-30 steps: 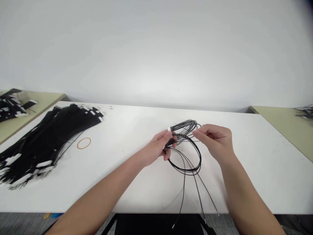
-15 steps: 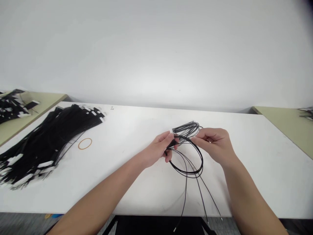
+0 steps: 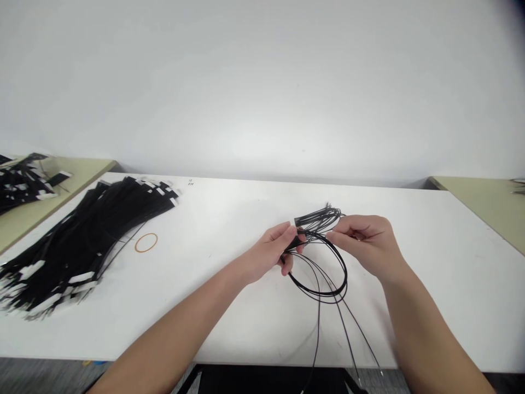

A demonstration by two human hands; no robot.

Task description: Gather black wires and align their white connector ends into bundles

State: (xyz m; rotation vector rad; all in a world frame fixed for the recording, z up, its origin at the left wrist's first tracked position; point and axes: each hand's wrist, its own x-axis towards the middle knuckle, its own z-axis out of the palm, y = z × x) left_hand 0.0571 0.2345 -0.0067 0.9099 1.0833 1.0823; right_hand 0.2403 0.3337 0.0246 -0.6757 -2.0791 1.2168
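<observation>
Thumb and fingers of my left hand (image 3: 283,243) are closed around a bundle of thin black cables (image 3: 345,273), at a spot with a white connector or label. Part of the bundle forms a round loop to the right of that grip, and a few loose ends hang down past the table's front edge. Another part fans out behind, close to my right hand (image 3: 363,235). That hand is pinched shut at the loop's upper right, against thin strands of the bundle; its fingertips partly hide what lies between them.
A large heap of black cables with white ends (image 3: 90,230) covers the left of the white table (image 3: 229,213). An orange rubber band (image 3: 146,242) lies beside it. More cables (image 3: 24,183) rest on a greenish side table at far left; another greenish table (image 3: 488,202) stands at right.
The whole view has shifted slightly, so everything sits a little further right. Both hands keep their grip on the cables, with little change in pose.
</observation>
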